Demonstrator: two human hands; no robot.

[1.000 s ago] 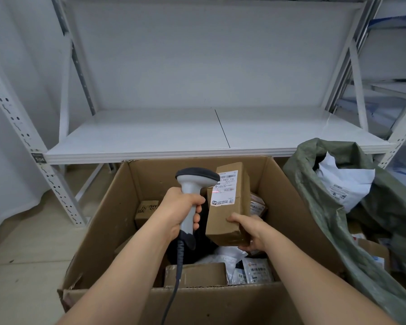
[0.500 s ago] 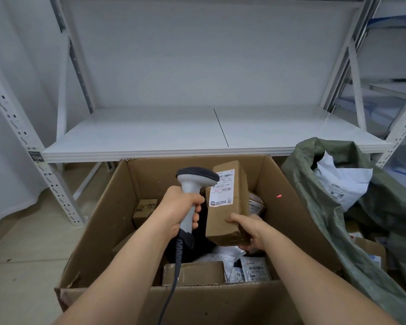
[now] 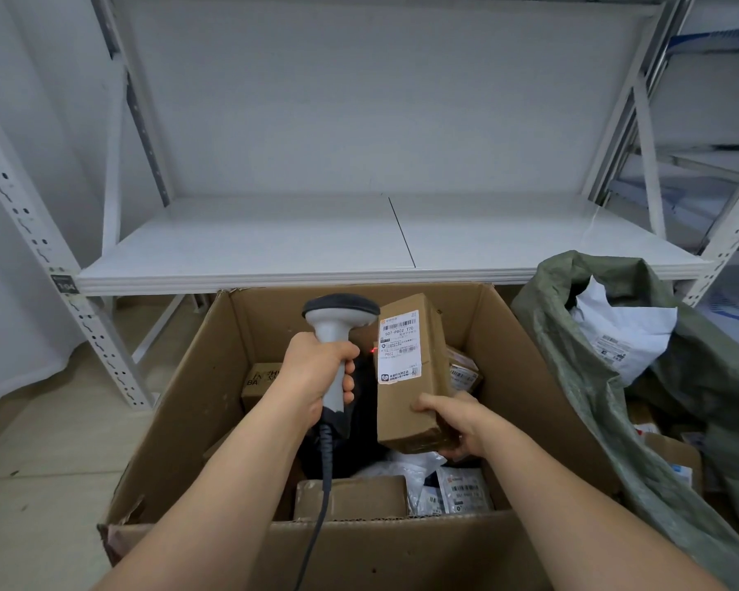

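- Small printed box (image 3: 262, 378): lies inside the open carton (image 3: 197, 403), just left of the left hand and lower than it.
- Left hand (image 3: 312, 377): wrapped closed round the grey handle of the barcode scanner (image 3: 339, 311). The fingers (image 3: 350, 371) curl across the front of the handle, and the scanner stands upright with its dark head above the fist.
- Scanner cable (image 3: 323, 484): hangs from the handle's foot below the left hand and passes over the carton's near wall.
- Red light spot (image 3: 373, 349): sits on the left edge of the parcel's label, between the two hands and level with the left knuckles.
- Brown parcel (image 3: 419, 415): held on end above the carton's contents, just right of the scanner and close beside it but apart from it. Its white label (image 3: 399, 349) faces the onlooker.
- Right hand (image 3: 457, 420): clasps the parcel's lower end, thumb on the front face and fingers tucked beneath and behind it, partly hidden.
- Green woven sack (image 3: 572, 377): stands right of the right hand, outside the carton, with a white mailer (image 3: 628, 330) in its mouth.
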